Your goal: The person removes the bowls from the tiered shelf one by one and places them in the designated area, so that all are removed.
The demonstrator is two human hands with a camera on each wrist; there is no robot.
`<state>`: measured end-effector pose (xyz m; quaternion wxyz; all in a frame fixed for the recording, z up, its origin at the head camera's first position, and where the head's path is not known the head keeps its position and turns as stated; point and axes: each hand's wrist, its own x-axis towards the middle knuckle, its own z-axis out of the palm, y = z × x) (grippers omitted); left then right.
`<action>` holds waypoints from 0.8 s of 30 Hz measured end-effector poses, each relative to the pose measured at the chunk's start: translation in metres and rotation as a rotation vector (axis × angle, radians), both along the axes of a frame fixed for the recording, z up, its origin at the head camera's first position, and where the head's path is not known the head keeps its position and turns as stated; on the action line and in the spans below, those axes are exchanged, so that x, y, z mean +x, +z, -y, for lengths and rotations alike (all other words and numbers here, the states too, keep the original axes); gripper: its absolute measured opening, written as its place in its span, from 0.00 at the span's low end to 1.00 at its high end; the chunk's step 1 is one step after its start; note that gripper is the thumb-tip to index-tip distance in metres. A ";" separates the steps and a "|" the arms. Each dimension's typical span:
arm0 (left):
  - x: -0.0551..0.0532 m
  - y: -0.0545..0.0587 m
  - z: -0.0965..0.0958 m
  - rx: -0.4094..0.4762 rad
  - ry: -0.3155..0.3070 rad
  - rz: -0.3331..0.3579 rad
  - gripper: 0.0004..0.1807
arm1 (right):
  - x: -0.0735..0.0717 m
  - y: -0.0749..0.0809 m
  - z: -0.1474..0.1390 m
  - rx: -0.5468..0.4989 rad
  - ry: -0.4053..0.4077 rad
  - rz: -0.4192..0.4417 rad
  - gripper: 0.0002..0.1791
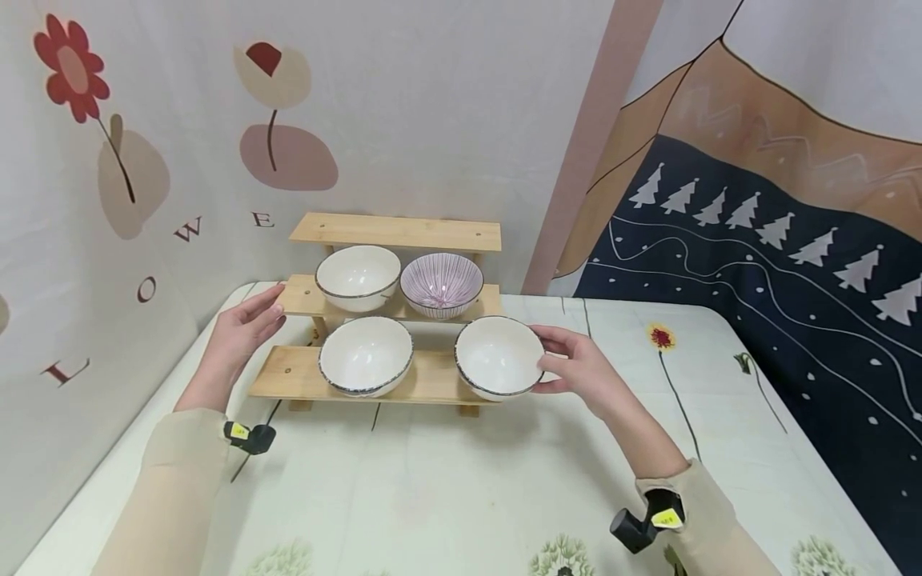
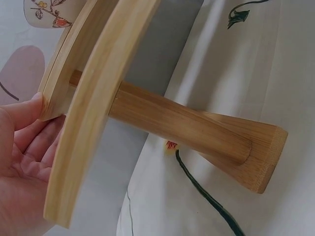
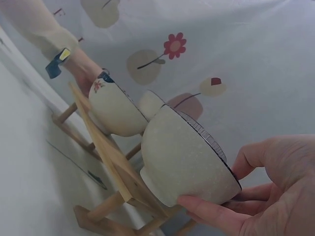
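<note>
Your right hand [image 1: 576, 364] is clamped on a white bowl [image 1: 497, 352] with a dark rim, its thumb and fingers around the bowl's right side. That bowl stands upright over the right end of the bottom board [image 1: 435, 376] of a three-step wooden stand [image 1: 396, 232], its right side jutting past the board's end. Whether its base bears on the wood or hangs just above is hard to judge, even from the right wrist view.

Your left hand [image 1: 245, 328] has hold of the left end of the middle board [image 1: 295, 298], thumb and fingers gathered at the wood. On the bottom board, a second white bowl [image 1: 366, 356] sits left of the one you grip, with a gap between them. A third white bowl [image 1: 358, 272] and a purple-striped bowl [image 1: 442, 284] sit side by side on the middle board, all openings facing up.

Beneath the stand you have a pale tablecloth [image 1: 432, 496] printed with flowers. Behind it hangs a light curtain [image 1: 446, 104], and to your right a dark cloth [image 1: 742, 296] with white trees.
</note>
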<state>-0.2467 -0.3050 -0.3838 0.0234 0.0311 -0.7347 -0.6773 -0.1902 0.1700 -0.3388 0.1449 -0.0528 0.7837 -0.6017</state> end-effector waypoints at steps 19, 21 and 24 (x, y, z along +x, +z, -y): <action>0.001 0.000 0.000 -0.027 0.005 0.014 0.37 | -0.002 0.000 -0.022 0.013 -0.027 -0.011 0.34; 0.001 0.000 0.000 -0.031 0.008 0.017 0.37 | -0.002 0.000 -0.024 0.015 -0.029 -0.011 0.34; 0.001 -0.001 0.000 -0.028 0.011 0.019 0.37 | -0.003 0.000 -0.027 0.018 -0.030 -0.013 0.34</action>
